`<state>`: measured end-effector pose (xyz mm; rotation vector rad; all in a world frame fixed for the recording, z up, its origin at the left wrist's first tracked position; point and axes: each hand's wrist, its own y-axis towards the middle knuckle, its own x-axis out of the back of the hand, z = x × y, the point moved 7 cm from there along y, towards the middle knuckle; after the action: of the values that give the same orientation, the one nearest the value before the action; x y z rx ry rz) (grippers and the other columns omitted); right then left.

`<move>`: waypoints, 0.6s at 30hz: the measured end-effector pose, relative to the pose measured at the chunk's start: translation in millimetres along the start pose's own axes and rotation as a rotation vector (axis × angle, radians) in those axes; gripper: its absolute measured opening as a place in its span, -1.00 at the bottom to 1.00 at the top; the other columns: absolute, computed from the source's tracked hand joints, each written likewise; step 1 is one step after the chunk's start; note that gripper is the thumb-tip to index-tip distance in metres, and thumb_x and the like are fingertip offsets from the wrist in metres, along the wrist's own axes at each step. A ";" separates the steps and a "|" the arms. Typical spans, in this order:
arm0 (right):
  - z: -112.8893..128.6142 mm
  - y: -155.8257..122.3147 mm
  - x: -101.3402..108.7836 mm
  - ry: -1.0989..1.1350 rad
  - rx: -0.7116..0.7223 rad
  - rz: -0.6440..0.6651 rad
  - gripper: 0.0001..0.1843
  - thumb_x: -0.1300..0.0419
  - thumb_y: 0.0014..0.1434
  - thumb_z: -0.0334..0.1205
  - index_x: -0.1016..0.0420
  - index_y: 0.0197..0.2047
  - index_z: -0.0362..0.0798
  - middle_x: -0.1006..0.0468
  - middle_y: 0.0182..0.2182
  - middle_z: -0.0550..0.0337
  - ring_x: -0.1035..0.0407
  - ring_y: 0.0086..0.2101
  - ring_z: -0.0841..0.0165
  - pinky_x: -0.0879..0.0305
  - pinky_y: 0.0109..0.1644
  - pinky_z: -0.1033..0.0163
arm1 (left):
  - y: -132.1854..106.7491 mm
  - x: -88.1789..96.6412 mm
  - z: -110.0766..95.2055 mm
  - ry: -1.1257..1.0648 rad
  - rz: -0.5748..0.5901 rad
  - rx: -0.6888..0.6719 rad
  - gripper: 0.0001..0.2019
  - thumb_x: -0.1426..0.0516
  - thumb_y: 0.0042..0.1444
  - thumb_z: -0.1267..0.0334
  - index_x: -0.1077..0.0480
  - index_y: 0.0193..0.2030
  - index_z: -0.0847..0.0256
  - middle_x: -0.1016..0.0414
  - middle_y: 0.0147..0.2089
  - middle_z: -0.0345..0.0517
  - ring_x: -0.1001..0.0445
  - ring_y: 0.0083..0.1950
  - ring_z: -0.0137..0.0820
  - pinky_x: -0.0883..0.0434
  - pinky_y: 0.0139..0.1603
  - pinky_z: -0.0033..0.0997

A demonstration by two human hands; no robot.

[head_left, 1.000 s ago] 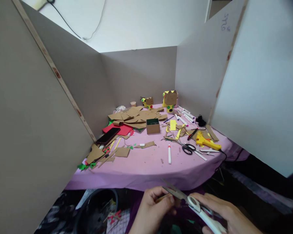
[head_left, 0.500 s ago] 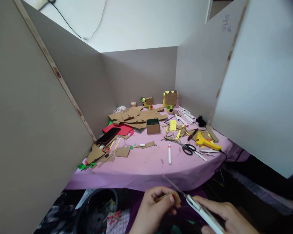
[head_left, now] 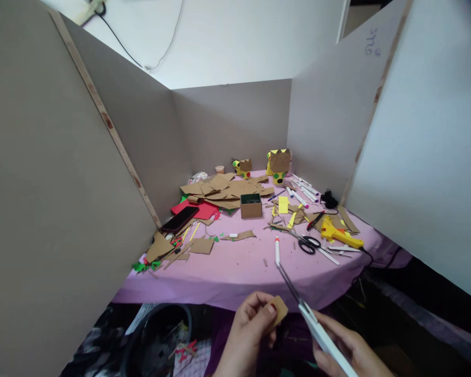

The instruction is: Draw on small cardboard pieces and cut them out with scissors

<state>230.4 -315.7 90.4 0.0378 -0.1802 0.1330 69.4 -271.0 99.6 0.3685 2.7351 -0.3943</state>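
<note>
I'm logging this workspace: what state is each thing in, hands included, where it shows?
Right hand: gripping white-handled scissors
White-handled scissors: held, blades close together
Left hand: pinching a cardboard piece
Cardboard piece: held, apart from the blades
Black-handled scissors: lying on the table
Yellow glue gun: lying down; power cannot be told
Cardboard box: upright, open-topped
White pen: lying down
Phone: lying flat, screen dark
Bucket: open-topped
</note>
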 end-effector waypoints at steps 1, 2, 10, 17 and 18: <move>4.6 4.9 -0.7 0.048 -0.004 -0.023 -0.45 -0.24 0.07 0.01 -0.39 0.11 -0.01 -0.56 -0.39 0.17 -0.47 -0.36 0.29 -0.43 -0.25 0.29 | -2.1 -3.0 -0.2 0.045 0.024 0.005 -0.64 -0.31 -0.15 0.00 -0.36 -0.39 0.22 -0.32 -0.64 -0.36 -0.12 -0.68 -0.63 -0.02 -0.64 -0.60; 12.1 10.2 -1.5 0.095 0.005 -0.042 -0.48 -0.26 0.06 -0.01 -0.41 0.06 -0.04 -0.51 -0.44 0.21 -0.42 -0.43 0.34 -0.40 -0.31 0.31 | -4.0 -5.9 -0.7 0.090 0.049 0.001 -0.65 -0.32 -0.16 0.01 -0.37 -0.41 0.23 -0.34 -0.62 -0.34 -0.12 -0.68 -0.64 -0.03 -0.64 -0.59; 42.1 27.9 -16.2 0.248 -0.030 -0.035 -0.42 -0.36 -0.16 -0.17 -0.38 -0.03 -0.06 -0.38 -0.53 0.33 -0.25 -0.54 0.43 -0.26 -0.45 0.36 | -0.7 -1.1 -3.2 0.069 0.041 -0.082 -0.59 -0.40 -0.30 0.10 -0.37 -0.37 0.25 -0.44 -0.50 -0.24 -0.31 -0.51 -0.55 -0.20 -0.47 -0.56; 22.1 22.1 -34.0 0.279 0.100 0.119 -0.38 -0.32 -0.05 -0.02 -0.35 0.08 0.01 -0.58 -0.35 0.18 -0.46 -0.40 0.33 -0.41 -0.24 0.26 | 4.7 8.0 3.5 0.009 -0.011 -0.062 -0.60 -0.34 -0.22 -0.01 -0.37 -0.45 0.28 -0.34 -0.57 -0.29 -0.19 -0.57 -0.58 -0.12 -0.52 -0.55; 24.9 20.7 -34.1 0.245 0.112 0.149 -0.38 -0.31 -0.04 -0.02 -0.36 0.10 0.01 -0.60 -0.26 0.12 -0.50 -0.30 0.27 -0.40 -0.13 0.22 | 3.7 8.7 1.9 -0.001 -0.021 -0.066 -0.61 -0.33 -0.21 0.00 -0.37 -0.45 0.27 -0.34 -0.55 -0.28 -0.21 -0.54 -0.56 -0.15 -0.49 -0.55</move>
<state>189.9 -300.7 109.3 0.1189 0.0697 0.2949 63.2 -266.5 93.8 0.3224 2.7449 -0.3090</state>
